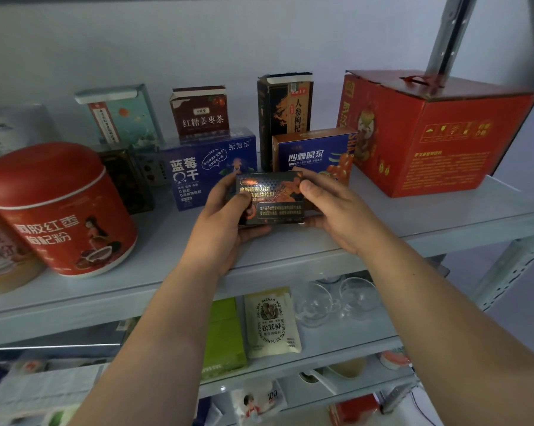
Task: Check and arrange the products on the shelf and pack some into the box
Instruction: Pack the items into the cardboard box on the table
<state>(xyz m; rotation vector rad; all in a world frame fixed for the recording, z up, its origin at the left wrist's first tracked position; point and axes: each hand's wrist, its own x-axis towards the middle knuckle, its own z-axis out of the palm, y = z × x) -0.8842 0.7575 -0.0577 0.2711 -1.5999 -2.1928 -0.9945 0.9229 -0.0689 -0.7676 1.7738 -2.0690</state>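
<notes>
Centrally, a small black drink-mix box (272, 195) is gripped at both ends by the left hand (224, 219) and the right hand (336, 210), just above the grey shelf (444, 216). Just beyond it a blueberry box (198, 170) and a sea-buckthorn box (312, 155) are stood; a red canister (59, 210) is set at the near left.

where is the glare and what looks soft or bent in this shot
Head view: dim, bluish light; foil sheen on the black box held by the left hand and right hand washes out some print; the white box at far left is soft; the wide lens bows the shelf edge.
</notes>
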